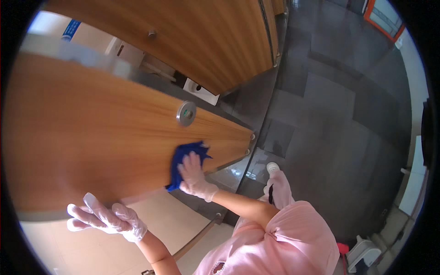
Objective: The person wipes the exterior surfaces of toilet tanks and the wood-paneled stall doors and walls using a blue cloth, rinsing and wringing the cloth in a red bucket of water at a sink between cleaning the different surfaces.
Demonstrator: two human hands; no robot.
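A blue cloth (176, 170) lies against the wood-grain stall door (110, 137), below a round silver lock (186, 113). My right hand (195, 178), in a clear glove, presses on the cloth with its fingers stretched out. My left hand (107, 215), also gloved, is raised at the lower edge of the door, holding nothing, its fingers apart.
A second wooden stall door (215, 36) stands ahead, with a squat toilet (201, 96) partly visible beside it. Dark floor tiles (334, 128) stretch along the right. An orange-framed panel (382, 20) is at the top right and a white plastic item (362, 252) at the lower right.
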